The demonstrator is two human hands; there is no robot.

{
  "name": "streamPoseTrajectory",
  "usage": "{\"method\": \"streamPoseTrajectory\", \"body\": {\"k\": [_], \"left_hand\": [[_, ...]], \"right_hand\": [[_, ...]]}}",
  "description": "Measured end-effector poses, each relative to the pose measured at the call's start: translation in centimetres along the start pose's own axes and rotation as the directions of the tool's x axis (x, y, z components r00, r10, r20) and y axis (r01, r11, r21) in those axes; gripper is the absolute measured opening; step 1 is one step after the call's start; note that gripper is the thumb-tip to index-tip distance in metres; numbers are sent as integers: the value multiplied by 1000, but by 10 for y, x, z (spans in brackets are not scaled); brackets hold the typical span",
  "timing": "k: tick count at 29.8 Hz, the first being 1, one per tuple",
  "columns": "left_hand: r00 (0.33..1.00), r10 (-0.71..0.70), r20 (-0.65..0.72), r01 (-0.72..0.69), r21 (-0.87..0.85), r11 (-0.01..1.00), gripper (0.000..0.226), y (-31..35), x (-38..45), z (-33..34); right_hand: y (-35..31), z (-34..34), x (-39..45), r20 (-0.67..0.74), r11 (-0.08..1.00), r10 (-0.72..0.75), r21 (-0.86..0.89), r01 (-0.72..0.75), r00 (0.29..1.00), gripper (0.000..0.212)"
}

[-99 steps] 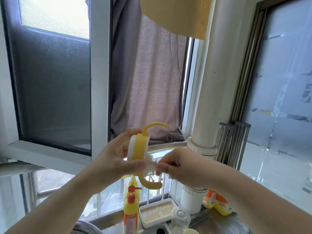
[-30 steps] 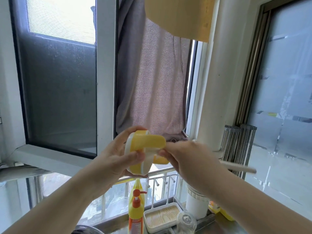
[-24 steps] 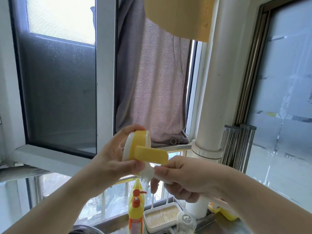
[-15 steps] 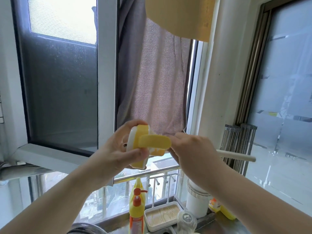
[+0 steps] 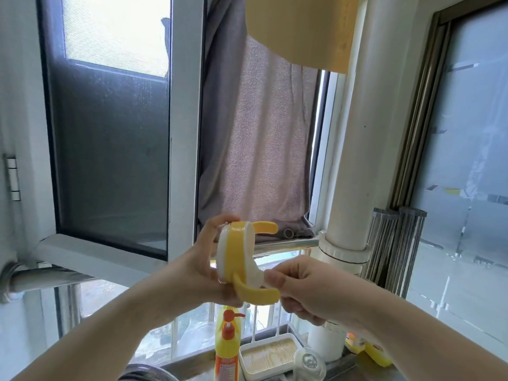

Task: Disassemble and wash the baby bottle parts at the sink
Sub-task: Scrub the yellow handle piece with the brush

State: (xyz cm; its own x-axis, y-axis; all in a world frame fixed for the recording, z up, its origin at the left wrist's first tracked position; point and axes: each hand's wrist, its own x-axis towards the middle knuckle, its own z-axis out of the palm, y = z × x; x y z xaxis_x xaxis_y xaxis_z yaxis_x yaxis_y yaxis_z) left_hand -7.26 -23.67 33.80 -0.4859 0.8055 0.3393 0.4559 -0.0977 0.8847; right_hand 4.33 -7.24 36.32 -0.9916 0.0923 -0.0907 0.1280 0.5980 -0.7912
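Centrally, a yellow and white bottle collar [image 5: 236, 254] with two curved yellow handles is held up at chest height in front of a window, well above the sink area. It is gripped by the left hand [image 5: 203, 270], whose fingers are curled round its white rim. The right hand [image 5: 305, 287] is pinched on the pale teat end at the collar's lower right, just beside the lower handle; what exactly is pinched cannot be told. Judging by this, disassembly seems under way: the collar is already off the bottle, while washing appears not yet begun, since no water or foam is seen.

Below, on the desk, a yellow pump bottle [image 5: 226, 342] with an orange pump, a white tray [image 5: 270, 356] and a clear round part [image 5: 309, 365] are seen. A white pipe [image 5: 349, 188] and a grey curtain [image 5: 255, 149] stand behind. Nothing is seen blocking the way down.
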Motion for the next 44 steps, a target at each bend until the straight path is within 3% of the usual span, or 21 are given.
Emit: {"method": "streamPoseTrajectory", "body": {"k": [5, 9, 11, 14, 16, 18, 20, 22, 24, 26, 27, 28, 30, 32, 33, 36, 37, 39, 41, 42, 44], "left_hand": [[981, -57, 187, 132, -419, 898, 84, 3, -6, -9], [993, -112, -31, 92, -387, 917, 47, 8, -1, 5], [984, -124, -126, 81, -300, 951, 48, 10, 0, 13], [982, -126, -142, 93, -214, 972, 48, 9, 2, 18], [983, -104, -153, 78, -165, 983, 42, 8, 6, 17], [985, -42, -166, 20, -129, 991, 44, 9, 8, 16], [983, 37, -179, -57, -107, 993, 45, 9, 8, 16], [977, 85, -196, -102, -78, 992, 48, 7, 8, 17], [972, 118, -204, -130, -44, 991, 47, 6, 8, 17], [973, 124, -194, -130, -18, 991, 45, 5, 9, 18], [976, 113, -187, -118, -16, 993, 44, 4, 10, 19], [978, 88, -188, -95, -25, 995, 40, 4, 11, 20], [977, 23, -210, -37, -64, 997, 32, 3, 12, 23], [973, -6, -232, -16, -95, 995, 32, 4, 13, 23], [971, -3, -238, -22, -101, 995, 32, 5, 14, 22], [962, 63, -266, -87, -79, 993, 34, 5, 11, 20], [956, 86, -279, -109, -69, 992, 33, 5, 10, 18], [950, 118, -287, -136, -42, 990, 38, 2, 7, 14], [958, 133, -255, -138, -3, 990, 45, -1, 4, 11], [964, 132, -233, -132, 15, 991, 45, -3, 3, 11], [971, 113, -213, -114, 5, 993, 43, -3, 2, 12]], "right_hand": [[-3, -2, 1, -32, 950, -130, -289, 115, 991, 37], [0, 1, 7, -153, 858, -256, -491, 152, 955, 37], [3, 1, 9, -201, 657, -402, -742, 129, 893, 35], [9, -7, 9, -204, 192, -695, -977, -95, 690, 24], [11, -8, 10, -188, 129, -784, -982, -141, 592, 22], [16, -4, 12, -237, 245, -775, -967, -68, 586, 19], [15, 3, 15, -303, 476, -659, -876, 71, 689, 26], [6, 7, 8, -243, 840, -317, -520, 153, 917, 35], [2, 3, 3, -76, 989, -71, -136, 60, 995, 39], [4, -3, 5, -20, 1000, -22, -23, 21, 1000, 39], [5, -5, 7, -89, 984, -73, -168, 57, 993, 38], [8, -7, 10, -179, 883, -215, -455, 113, 960, 35], [14, -16, 17, -256, 404, -611, -914, 17, 749, 22], [14, -15, 18, -214, 176, -777, -977, -122, 593, 11], [14, -11, 19, -202, 172, -797, -979, -107, 569, 9], [16, 0, 23, -305, 436, -695, -899, 44, 651, 20], [12, 3, 21, -320, 601, -574, -790, 123, 754, 30], [3, 7, 14, -176, 940, -209, -307, 148, 962, 36], [-4, 4, 8, -1, 999, -35, 16, 35, 999, 37], [-4, 3, 8, 11, 1000, -21, 19, 21, 1000, 37], [-2, 2, 11, -130, 943, -140, -320, 92, 982, 35]]}}
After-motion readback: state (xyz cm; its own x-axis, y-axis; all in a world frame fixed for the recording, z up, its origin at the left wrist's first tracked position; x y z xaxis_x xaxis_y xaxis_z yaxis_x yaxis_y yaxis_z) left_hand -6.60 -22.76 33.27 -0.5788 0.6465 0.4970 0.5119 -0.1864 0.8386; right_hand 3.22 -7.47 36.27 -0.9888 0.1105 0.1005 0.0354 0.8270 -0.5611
